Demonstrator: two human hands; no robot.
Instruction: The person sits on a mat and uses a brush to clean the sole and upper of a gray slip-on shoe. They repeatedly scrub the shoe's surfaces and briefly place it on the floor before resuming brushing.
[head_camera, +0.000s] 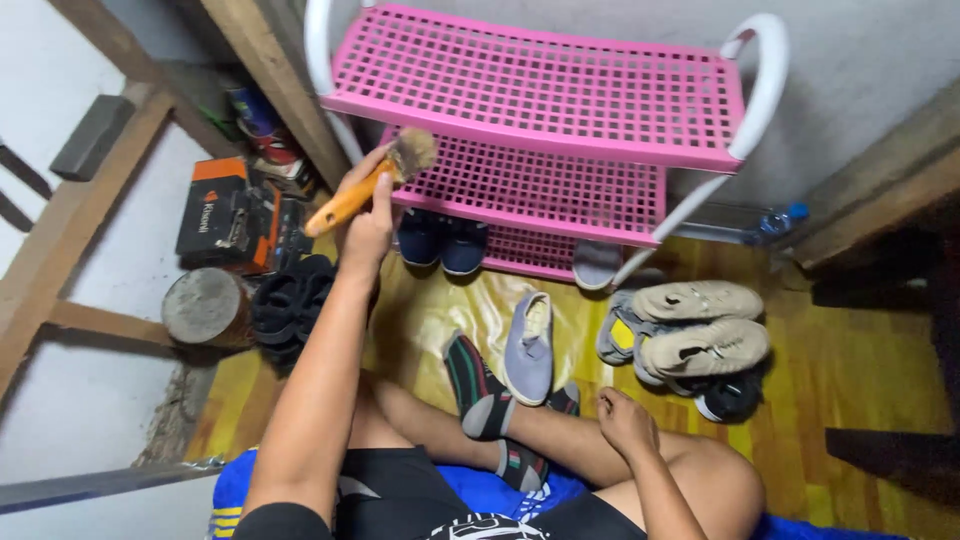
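Note:
My left hand (368, 228) grips a brush (345, 205) by its orange handle. The brush's pale bristles touch the front left edge of the middle shelf of a pink plastic shoe rack (540, 75). My right hand (625, 420) rests on my crossed leg with its fingers loosely curled and nothing in it. A grey slip-on shoe (530, 345) lies on the floor in front of my foot, which wears a black, red and green sock (478, 385).
Navy shoes (440, 240) sit on the rack's bottom shelf. Beige shoes (700, 325) and other footwear lie on the wooden floor at the right. Black sandals (285, 305), a round can (205, 305) and an orange-black box (225, 210) stand at the left. A plastic bottle (780, 220) lies behind the rack.

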